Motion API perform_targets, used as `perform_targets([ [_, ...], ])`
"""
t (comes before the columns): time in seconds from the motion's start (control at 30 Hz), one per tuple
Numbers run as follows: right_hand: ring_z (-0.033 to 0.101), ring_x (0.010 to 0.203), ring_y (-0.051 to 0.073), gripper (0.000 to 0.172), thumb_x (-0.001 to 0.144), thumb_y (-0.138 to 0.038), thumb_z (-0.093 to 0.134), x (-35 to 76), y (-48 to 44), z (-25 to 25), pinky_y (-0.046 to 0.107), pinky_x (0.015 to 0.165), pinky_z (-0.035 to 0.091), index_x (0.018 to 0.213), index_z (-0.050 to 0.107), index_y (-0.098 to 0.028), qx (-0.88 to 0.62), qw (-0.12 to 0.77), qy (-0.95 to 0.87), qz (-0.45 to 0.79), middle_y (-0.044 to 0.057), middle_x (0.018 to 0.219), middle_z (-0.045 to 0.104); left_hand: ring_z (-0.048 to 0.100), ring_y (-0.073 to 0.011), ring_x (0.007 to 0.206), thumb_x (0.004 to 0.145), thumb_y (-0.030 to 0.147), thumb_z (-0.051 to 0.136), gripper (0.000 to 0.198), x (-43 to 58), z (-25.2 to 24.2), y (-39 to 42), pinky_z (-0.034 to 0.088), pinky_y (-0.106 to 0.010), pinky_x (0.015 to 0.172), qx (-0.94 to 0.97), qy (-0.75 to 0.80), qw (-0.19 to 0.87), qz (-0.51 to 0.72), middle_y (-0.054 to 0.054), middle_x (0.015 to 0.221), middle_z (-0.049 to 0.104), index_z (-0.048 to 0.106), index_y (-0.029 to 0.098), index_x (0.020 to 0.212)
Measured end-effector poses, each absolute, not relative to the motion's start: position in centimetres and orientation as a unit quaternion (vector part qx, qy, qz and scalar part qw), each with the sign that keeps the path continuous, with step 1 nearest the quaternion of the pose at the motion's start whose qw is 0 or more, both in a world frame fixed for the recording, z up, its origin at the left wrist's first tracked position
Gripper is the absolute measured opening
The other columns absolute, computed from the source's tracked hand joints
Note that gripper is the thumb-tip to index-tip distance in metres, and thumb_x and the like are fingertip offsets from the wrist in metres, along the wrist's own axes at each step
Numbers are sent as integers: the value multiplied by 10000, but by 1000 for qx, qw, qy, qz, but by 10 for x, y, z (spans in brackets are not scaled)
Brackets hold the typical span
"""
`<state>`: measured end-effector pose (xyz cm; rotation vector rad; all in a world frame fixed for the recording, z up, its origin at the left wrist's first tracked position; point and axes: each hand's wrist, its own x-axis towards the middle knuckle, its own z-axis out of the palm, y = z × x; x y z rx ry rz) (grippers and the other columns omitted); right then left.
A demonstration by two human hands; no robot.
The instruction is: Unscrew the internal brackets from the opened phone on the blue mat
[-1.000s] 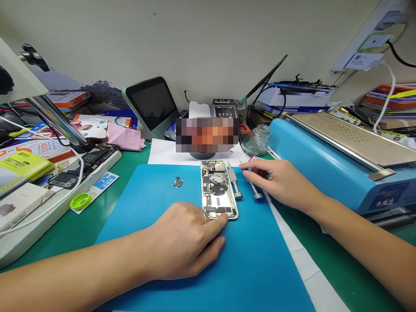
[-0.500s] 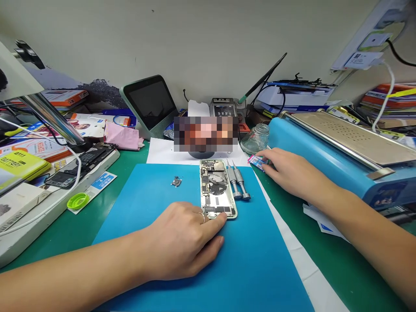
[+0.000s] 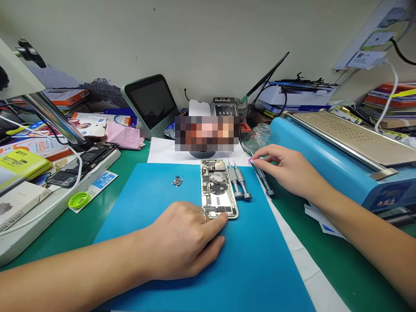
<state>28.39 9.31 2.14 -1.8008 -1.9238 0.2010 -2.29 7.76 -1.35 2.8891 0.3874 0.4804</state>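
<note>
My left hand [image 3: 188,240] rests with its index fingertip on the lower end of an opened phone [image 3: 218,201], whose inner parts are exposed. The thumb is apart from the index finger. My right hand [image 3: 282,169] pinches a small pink-edged piece [image 3: 250,160], mostly hidden by the fingertips. Below those fingers is a grey screwdriver [image 3: 267,185], slanting at the mat's right edge; whether the hand touches it I cannot tell. Two more grey screwdrivers [image 3: 234,182] lie right of the phone. A small metal component [image 3: 177,181] lies left of it on the blue mat [image 3: 146,199].
A blue machine [image 3: 312,151] with a metal top stands at the right, beside a glass jar [image 3: 260,136]. At the back are a screen [image 3: 151,102] and a blurred-out patch. Boxes, a green cap [image 3: 79,199] and a lamp pole [image 3: 53,117] crowd the left.
My right hand has turned and its fingers have closed closer together. The blue and pink piece now shows only a pink edge. A third screwdriver has come into view. My left hand stays put.
</note>
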Motion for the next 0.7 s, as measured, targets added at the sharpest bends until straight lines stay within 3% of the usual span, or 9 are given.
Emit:
perform_targets([
  [0.27,722,967,278,345,929,-472,607,277,96,18,416,825,579,783,806,-232,-622,274,-723,125,94,1089,763,602,-214,566,1084,315,383,368,-23,-14,78,384,-406,515,974,132,97,159,-7,733,701,635,134,1281],
  [0.7,726,961,246,287,975,-391,545,272,88,25,372,837,540,993,795,-251,-563,221,-786,128,59,1058,784,639,-221,590,1081,301,394,354,-23,-13,78,425,-400,546,974,134,110,146,-16,773,724,622,132,1292],
])
